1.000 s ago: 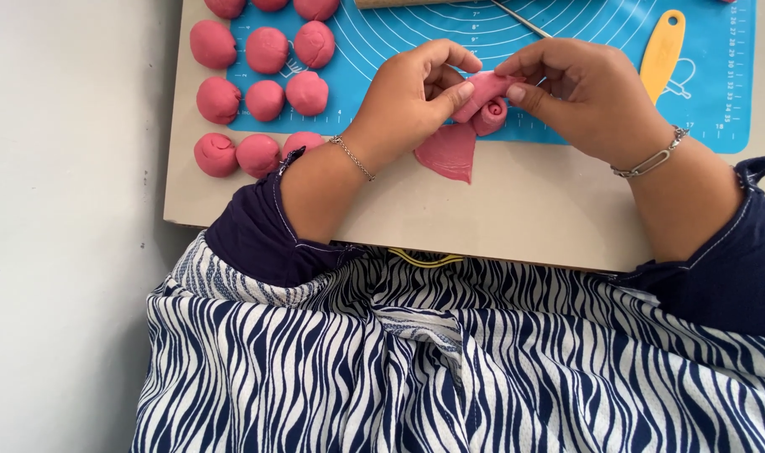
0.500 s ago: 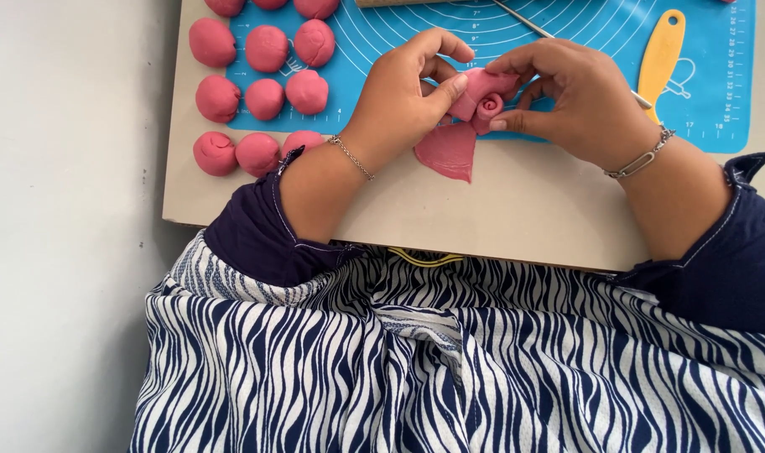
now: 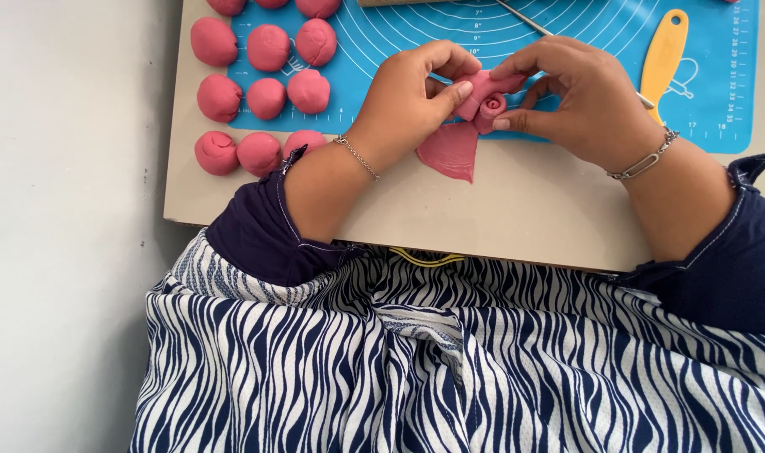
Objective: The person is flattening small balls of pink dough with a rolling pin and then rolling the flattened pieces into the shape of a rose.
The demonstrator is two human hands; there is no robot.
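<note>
- Dough balls, pink and round, sit in rows at about ten o'clock from my hands, some on the blue mat and the lowest row on the bare board.
- Board, pale tan, lies across my lap and carries everything; the blue silicone mat with its printed rings covers its far part.
- Left hand comes in from eight o'clock, a thin chain bracelet at the wrist, fingers curled narrow, thumb and forefinger pinching the left side of the pink dough piece.
- Pink dough piece sits between my two hands, just above the near edge of the mat; its middle is rolled into a small spiral like a rosebud, and a flat pointed flap of it hangs down toward six o'clock onto the board.
- Right hand comes in from four o'clock, a metal bracelet at the wrist, fingers closed narrow on the right side of the same piece, thumb under the spiral.
- Thin metal tool lies slanted at twelve o'clock, its lower end hidden behind my right hand.
- Yellow scraper lies on the mat at two o'clock, just beyond my right knuckles.
</note>
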